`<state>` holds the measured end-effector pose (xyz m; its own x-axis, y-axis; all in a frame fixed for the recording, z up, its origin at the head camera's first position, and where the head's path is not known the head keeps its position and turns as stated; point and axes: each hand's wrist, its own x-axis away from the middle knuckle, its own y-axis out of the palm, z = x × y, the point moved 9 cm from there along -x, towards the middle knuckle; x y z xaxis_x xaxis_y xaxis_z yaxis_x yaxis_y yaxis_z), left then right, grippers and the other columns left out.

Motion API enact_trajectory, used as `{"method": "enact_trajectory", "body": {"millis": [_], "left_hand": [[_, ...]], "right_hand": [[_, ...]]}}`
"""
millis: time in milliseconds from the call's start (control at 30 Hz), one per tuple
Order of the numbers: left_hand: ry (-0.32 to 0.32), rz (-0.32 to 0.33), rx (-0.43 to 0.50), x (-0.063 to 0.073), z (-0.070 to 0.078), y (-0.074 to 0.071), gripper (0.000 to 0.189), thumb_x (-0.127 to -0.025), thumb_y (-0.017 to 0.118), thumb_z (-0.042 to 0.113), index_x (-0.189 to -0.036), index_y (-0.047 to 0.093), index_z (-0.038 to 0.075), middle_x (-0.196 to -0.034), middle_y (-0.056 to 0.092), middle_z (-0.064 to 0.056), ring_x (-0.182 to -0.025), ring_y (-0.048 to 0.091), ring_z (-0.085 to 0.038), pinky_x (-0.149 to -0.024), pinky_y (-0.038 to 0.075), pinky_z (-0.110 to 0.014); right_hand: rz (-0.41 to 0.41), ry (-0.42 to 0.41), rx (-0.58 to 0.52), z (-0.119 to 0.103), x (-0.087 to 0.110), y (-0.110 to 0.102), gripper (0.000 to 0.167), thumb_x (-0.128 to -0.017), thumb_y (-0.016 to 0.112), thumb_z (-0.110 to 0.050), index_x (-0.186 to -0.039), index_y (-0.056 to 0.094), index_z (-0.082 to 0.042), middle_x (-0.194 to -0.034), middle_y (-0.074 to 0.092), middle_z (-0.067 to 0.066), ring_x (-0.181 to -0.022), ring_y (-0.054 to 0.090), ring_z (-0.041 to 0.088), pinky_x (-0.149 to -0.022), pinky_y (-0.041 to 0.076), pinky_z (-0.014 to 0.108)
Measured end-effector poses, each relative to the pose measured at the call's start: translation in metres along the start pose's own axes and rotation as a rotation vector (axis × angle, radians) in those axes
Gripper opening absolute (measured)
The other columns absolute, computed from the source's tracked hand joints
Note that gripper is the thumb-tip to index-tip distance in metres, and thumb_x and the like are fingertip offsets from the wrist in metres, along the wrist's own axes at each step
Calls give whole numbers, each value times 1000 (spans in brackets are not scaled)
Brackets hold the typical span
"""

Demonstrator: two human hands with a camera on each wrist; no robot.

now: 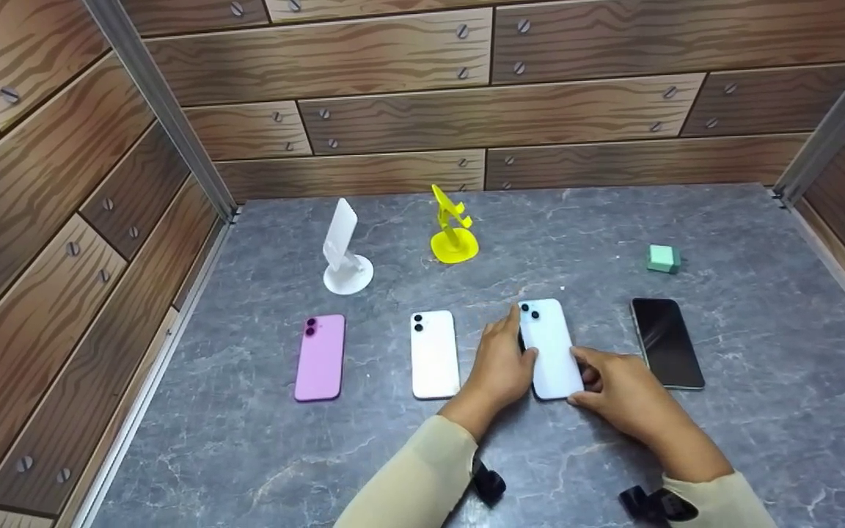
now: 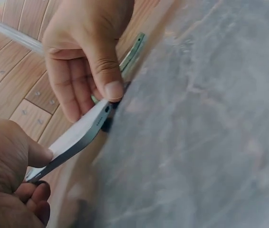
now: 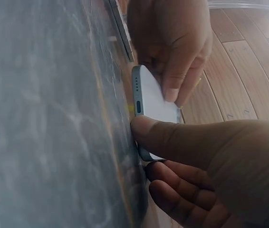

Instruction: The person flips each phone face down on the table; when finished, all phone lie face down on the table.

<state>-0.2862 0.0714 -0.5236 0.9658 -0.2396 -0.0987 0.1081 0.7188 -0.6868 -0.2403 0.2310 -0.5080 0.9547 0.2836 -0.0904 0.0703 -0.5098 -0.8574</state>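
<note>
A light blue smartphone is back side up, with its two lenses at the top left. My left hand holds its left edge, thumb on the back cover. At the lower right corner, my right hand pinches the phone with thumb and fingers. In the left wrist view the phone appears tilted between both hands. The right wrist view shows my right thumb against the port end of the phone.
A white smartphone and a pink smartphone lie to the left; a black-screened smartphone lies right. Behind stand a white phone stand, a yellow phone stand and a green charger block. Wood-patterned walls surround the grey table.
</note>
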Motion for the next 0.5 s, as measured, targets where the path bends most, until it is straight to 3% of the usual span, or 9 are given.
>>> {"method": "enact_trajectory", "body": {"millis": [233, 500], "left_hand": [[-18, 30, -11, 3, 1, 5, 68, -105, 68, 10, -164, 39, -7, -161, 57, -20, -147, 55, -33, -128, 40, -42], [47, 74, -115, 7, 5, 6, 63, -105, 65, 12, -161, 44, -9, -157, 61, -19, -138, 60, -32, -124, 43, -42]], "right_hand": [[12, -23, 44, -3, 0, -1, 67, -81, 96, -16, -136, 70, 10, -92, 82, 6, -84, 75, 18, -75, 63, 42], [11, -25, 44, -4, 1, -1, 65, -82, 96, -16, -136, 71, 9, -95, 83, 9, -86, 77, 20, -76, 64, 43]]}}
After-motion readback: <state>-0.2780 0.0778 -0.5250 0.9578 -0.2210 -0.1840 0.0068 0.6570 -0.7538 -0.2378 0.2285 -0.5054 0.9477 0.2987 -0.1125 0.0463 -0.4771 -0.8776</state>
